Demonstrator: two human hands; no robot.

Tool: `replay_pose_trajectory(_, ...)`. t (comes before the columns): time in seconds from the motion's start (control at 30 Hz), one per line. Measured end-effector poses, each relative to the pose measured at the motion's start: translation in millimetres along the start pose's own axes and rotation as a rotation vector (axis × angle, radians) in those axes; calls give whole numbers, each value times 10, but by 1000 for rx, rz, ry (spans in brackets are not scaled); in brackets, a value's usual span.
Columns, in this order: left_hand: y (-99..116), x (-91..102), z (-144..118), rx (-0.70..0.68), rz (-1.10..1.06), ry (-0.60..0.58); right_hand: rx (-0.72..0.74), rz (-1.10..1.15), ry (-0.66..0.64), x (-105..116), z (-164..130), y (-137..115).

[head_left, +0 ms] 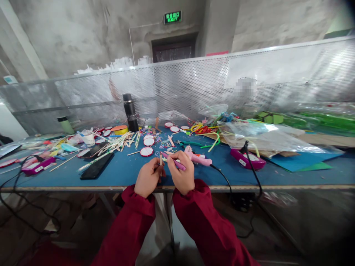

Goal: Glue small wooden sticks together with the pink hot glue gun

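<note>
Holding thin wooden stick (161, 159) upright in left hand (148, 178), pinched near lower end. Right hand (181, 175) closed around pink-purple pen-shaped tool (174, 162), tip aimed toward 10 o'clock at stick. Both hands over near edge of blue desk (124, 171). Stick likely light, stiff, snaps if bent; best gripped low, away from worked end. Looks pale, flat, narrow. Pink glue gun (198, 158) lies at 1 o'clock from hands, black phone (97, 166) at 9 o'clock.

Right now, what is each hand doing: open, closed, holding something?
Left hand: closed on a wooden stick, held upright.
Right hand: closed on a purple marker, tip towards the stick.
</note>
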State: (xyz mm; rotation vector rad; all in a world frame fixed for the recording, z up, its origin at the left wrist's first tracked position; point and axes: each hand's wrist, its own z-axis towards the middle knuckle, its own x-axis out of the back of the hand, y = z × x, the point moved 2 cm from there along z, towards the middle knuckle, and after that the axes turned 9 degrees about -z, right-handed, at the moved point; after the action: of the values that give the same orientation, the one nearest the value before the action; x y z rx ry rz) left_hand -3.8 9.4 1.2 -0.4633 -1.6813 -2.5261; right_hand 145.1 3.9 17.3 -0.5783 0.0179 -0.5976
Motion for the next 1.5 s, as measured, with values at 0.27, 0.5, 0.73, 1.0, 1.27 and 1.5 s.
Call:
replay_pose_trajectory(0.27, 17, 0, -7, -6, 1, 0, -7, 3, 3, -1, -2, 4)
replay_pose_trajectory(0.5, -3, 2, 3, 3, -5, -2, -18, -17, -2, 0, -3, 1)
replay_pose_trajectory(0.73, 2, 2, 0, 1, -10, -3, -11, -5, -5, 4, -1, -5)
replay_pose_trajectory(1.0, 19, 4, -7, -2, -6, 1, -5, -14, -18, 7, -2, -12)
replay_pose_trajectory(1.27, 27, 5, -14, -12, -13, 4, -3, -20, -5, 6, -2, -6)
replay_pose_trajectory(1.5, 20, 0, -11, -14, -8, 3, -10, -18, -20, 0, -4, -5)
